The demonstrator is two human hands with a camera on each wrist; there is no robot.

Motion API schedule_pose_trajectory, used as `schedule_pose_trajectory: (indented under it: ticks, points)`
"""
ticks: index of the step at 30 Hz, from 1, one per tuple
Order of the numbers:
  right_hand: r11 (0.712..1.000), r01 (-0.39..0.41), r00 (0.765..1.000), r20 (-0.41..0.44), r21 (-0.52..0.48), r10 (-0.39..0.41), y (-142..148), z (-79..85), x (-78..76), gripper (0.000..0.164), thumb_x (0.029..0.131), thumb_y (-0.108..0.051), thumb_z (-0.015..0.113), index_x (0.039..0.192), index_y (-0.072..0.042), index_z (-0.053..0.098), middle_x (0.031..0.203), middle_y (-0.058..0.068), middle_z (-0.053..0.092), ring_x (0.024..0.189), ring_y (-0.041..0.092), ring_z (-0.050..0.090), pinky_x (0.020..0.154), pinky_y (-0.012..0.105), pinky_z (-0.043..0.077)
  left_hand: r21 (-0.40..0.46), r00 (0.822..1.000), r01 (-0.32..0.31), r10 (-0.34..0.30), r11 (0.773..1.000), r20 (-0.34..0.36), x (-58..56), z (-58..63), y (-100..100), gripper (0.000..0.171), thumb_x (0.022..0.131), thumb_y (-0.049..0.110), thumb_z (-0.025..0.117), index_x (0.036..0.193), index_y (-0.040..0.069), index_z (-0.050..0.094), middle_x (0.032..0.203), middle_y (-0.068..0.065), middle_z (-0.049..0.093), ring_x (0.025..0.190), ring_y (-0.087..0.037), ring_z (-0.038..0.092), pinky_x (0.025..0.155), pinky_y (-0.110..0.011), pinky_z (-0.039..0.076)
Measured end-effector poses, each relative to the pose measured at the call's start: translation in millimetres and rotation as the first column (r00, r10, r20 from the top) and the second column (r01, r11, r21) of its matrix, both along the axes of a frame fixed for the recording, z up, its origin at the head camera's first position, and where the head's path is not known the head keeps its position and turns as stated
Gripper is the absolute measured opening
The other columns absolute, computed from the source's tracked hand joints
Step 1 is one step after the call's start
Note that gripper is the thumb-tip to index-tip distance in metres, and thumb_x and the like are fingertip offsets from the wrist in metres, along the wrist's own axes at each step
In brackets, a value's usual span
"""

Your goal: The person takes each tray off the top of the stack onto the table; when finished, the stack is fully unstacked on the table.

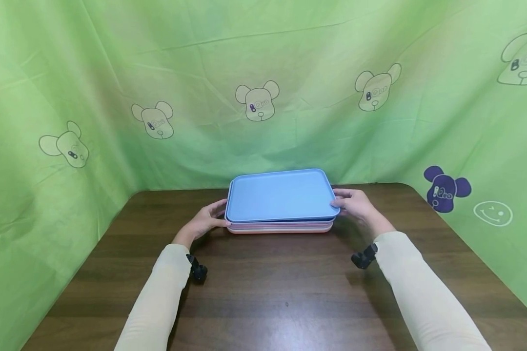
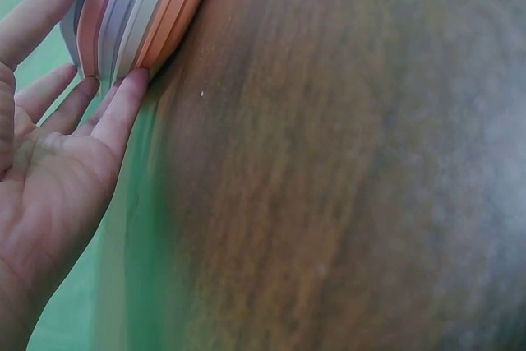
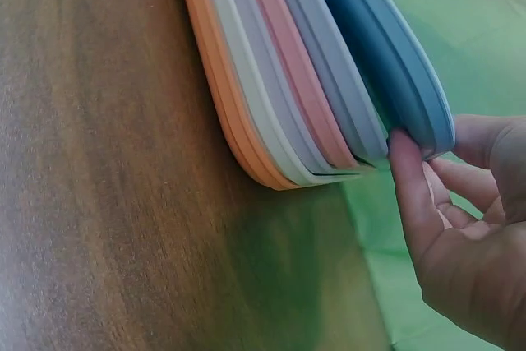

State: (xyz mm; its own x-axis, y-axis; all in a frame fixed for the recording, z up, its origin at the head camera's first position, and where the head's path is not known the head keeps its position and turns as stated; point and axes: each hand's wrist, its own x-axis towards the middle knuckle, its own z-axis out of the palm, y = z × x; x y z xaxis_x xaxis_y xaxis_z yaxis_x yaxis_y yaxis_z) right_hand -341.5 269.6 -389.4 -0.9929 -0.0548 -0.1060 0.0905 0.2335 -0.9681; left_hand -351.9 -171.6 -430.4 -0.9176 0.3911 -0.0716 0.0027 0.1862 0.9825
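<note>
A light blue tray [image 1: 282, 196] tops a stack of several coloured trays [image 1: 281, 227] near the table's back edge. My right hand [image 1: 354, 204] pinches the blue tray's right end between thumb and fingers. That end is raised, leaving a gap above the grey-blue tray [image 3: 333, 59] in the right wrist view. Below it come pink, lavender, white and, lowest, orange [image 3: 215, 80]. At the stack's left end, my left hand [image 1: 207, 220] touches the sides with extended fingers. In the left wrist view, its fingertips rest against the rims and its thumb [image 2: 41, 14] reaches toward the top.
The dark brown wooden table [image 1: 285, 292] extends in front of the stack. A green cloth [image 1: 202, 141] printed with bear heads hangs behind and along both sides. A black device [image 1: 197, 269] is strapped to the left wrist, another [image 1: 364, 257] to the right.
</note>
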Motion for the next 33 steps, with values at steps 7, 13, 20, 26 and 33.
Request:
schedule_pose_trajectory:
  ticks: [7,13,20,26,33]
  points:
    - [0.994,0.056,0.998,0.035,-0.089,-0.053,4.8,-1.1,4.4,0.059,0.094,-0.001,0.061,0.147,0.005,0.035,0.139,0.030,0.044,0.081,0.006,0.065,0.080,0.028,0.055,0.009,1.000,0.002,-0.002,1.000,-0.006,-1.2,-3.5,0.4,0.084,0.084,0.002,0.074,0.154,0.009,0.028,0.155,-0.015,0.029,0.142,-0.031,0.027,0.109,-0.047,0.032]
    - [0.974,0.124,0.992,0.012,-0.189,-0.124,10.3,-3.3,9.3,0.055,0.093,0.002,0.060,0.142,0.010,0.038,0.097,0.003,0.068,0.076,0.005,0.066,0.077,0.026,0.055,-0.013,1.000,-0.016,0.016,1.000,-0.008,0.2,-2.6,0.3,0.085,0.083,0.007,0.078,0.153,0.010,0.030,0.154,-0.013,0.031,0.141,-0.030,0.029,0.108,-0.047,0.033]
    - [0.957,0.201,0.979,0.008,-0.211,-0.204,18.4,-6.7,14.0,0.053,0.092,0.002,0.061,0.140,0.011,0.041,0.077,-0.010,0.066,0.069,0.004,0.065,0.069,0.021,0.055,-0.030,1.000,-0.019,0.019,0.999,-0.014,1.3,-1.9,-0.6,0.085,0.082,0.009,0.078,0.153,0.009,0.030,0.155,-0.012,0.030,0.141,-0.031,0.029,0.109,-0.047,0.032]
    - [0.941,0.228,0.973,0.021,-0.248,-0.231,27.3,-9.0,20.3,0.056,0.092,0.000,0.062,0.142,0.010,0.039,0.077,-0.011,0.067,0.069,0.005,0.065,0.066,0.020,0.055,-0.029,1.000,-0.030,0.030,0.999,-0.007,1.4,-1.9,-0.7,0.084,0.083,0.008,0.078,0.152,0.011,0.031,0.155,-0.011,0.031,0.141,-0.029,0.029,0.109,-0.046,0.032]
    - [0.908,0.235,0.970,0.024,-0.346,-0.242,40.8,-9.6,29.5,0.057,0.092,0.001,0.062,0.142,0.009,0.037,0.080,-0.012,0.069,0.074,0.006,0.067,0.071,0.022,0.055,-0.030,1.000,-0.028,0.028,0.999,-0.014,0.3,-2.0,0.2,0.083,0.083,0.006,0.077,0.152,0.011,0.032,0.155,-0.010,0.030,0.141,-0.029,0.029,0.109,-0.045,0.031]
